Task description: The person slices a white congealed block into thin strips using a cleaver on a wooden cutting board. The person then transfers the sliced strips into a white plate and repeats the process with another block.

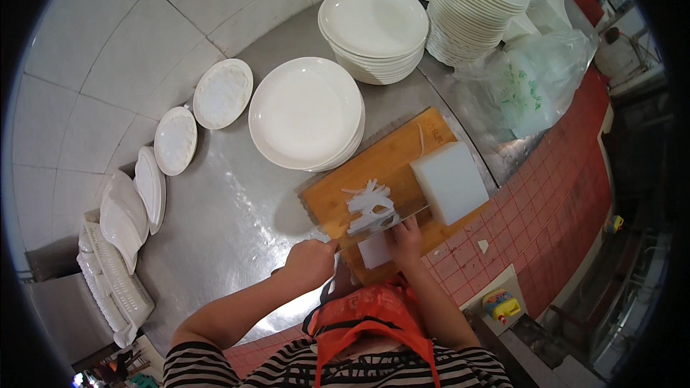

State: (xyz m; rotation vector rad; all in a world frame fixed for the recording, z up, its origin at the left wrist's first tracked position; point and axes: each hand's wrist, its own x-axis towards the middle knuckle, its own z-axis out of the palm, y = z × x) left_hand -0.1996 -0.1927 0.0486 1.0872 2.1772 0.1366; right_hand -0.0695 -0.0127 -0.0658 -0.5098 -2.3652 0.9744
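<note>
My left hand (310, 264) grips the handle of a kitchen knife (385, 229), its blade slanting up to the right across a wooden cutting board (329, 194). My right hand (407, 240) rests beside the blade, fingers bent, holding down a smooth white slab of food (373, 252). Beyond the blade lies a loose heap of white cut strips (369, 205). A large white block of the same-looking food (453, 183) sits at the board's right end. A thin strip (421, 139) lies near the far corner. The blade hides part of the slab.
Stacked white plates (304, 113) stand just past the board on the steel table (215, 215), with taller stacks (480, 5) behind. A plastic bag (528, 86) lies at right. White dishes (175, 140) and a plastic basket (121, 269) line the tiled wall. Below is a yellow bottle (500, 304).
</note>
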